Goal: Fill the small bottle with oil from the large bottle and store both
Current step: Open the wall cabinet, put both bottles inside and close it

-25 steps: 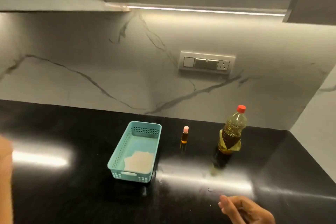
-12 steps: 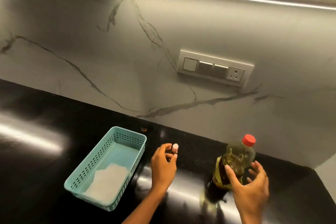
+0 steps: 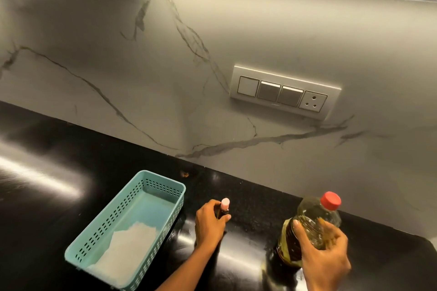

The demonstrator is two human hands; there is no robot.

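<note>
So the person is working both bottles at once here. The left hand is wrapping its fingers round the small bottle, which is standing upright with its pink cap poking out above the grip. Whether its base is touching the bench is hidden by the hand.

The right hand is gripping the large bottle round the shoulder from the near side, and the red cap is sitting above and beyond that hand. This bottle's long axis is roughly vertical too, with the top leaning a little right.

The thing that matters is that both caps are on and both are pointing up and away from the hands, while the bottles are sitting well apart. Looks like one hand is going to have to let go to unscrew anything.

The teal basket is lying just left of the left hand, so that hand is the nearer one for storing.
</note>
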